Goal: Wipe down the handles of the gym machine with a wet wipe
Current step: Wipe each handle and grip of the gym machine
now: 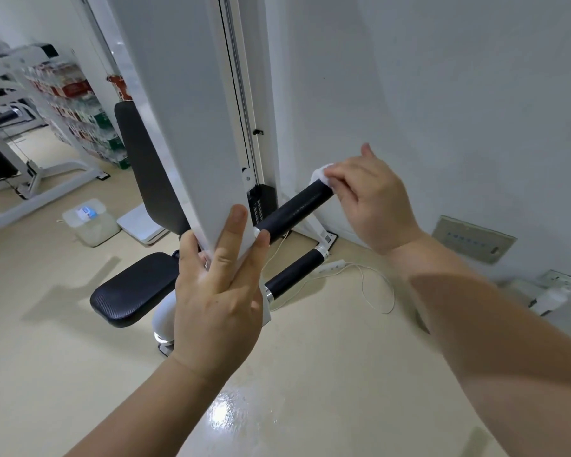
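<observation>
Your left hand (218, 291) presses flat, fingers straight, against the bottom edge of the white machine arm (185, 127). Your right hand (373, 199) pinches the wet wipe (322, 173) on the upper handle (295, 211), at its far tip near the wall (442, 94). Open floor (327, 357) lies below.

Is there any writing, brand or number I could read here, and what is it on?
No text is legible.
On the wall plate: row of blue marks, too blurred.
On the sticker at the machine's foot: code-like patch, too small.
On the bin: blue label, blurred.
On the shelf packages: print too blurred.
On the wet wipe: nothing printed shows.
</observation>
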The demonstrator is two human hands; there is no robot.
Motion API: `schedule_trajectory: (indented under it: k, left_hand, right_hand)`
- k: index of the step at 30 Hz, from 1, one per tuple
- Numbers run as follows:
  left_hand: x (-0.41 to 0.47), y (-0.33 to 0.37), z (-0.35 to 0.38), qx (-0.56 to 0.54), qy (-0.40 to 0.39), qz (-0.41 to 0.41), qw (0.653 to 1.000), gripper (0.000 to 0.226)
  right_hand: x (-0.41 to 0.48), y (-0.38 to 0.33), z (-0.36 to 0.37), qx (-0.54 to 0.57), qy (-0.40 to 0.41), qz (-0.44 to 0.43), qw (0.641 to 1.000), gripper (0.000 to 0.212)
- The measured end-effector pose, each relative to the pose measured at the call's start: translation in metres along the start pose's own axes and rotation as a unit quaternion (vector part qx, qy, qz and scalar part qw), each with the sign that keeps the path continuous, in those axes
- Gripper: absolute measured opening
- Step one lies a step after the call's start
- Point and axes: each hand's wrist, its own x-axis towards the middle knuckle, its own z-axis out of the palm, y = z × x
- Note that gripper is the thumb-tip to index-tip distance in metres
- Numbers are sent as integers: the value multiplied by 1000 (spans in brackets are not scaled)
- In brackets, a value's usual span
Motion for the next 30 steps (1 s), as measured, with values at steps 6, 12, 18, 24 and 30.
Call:
schedule_trajectory:
  k: [6, 12, 18, 24, 30]
  left_hand:
    - [-3, 1, 4, 4, 6, 0, 1000, 43]
    - [-8, -1, 5, -4, 5, -3, 1000, 40]
    - [-9, -5, 5, -6, 3, -3, 1000, 43]
    - [-11, -5, 4, 0, -13, -7, 1000, 47]
    - [-11, -4, 3, 26, -23, -14, 999, 41]
  right_hand:
    - [-24, -49, 23, 4, 61, -64, 996, 11]
    - [-9, -26, 7, 8, -117, 3, 993, 29]
    - [-57, -61, 18, -20, 69, -32, 997, 15]
    - [-134, -58, 56, -35, -11, 169, 985, 27]
    - [-121, -88, 84, 43, -213, 80, 973, 17]
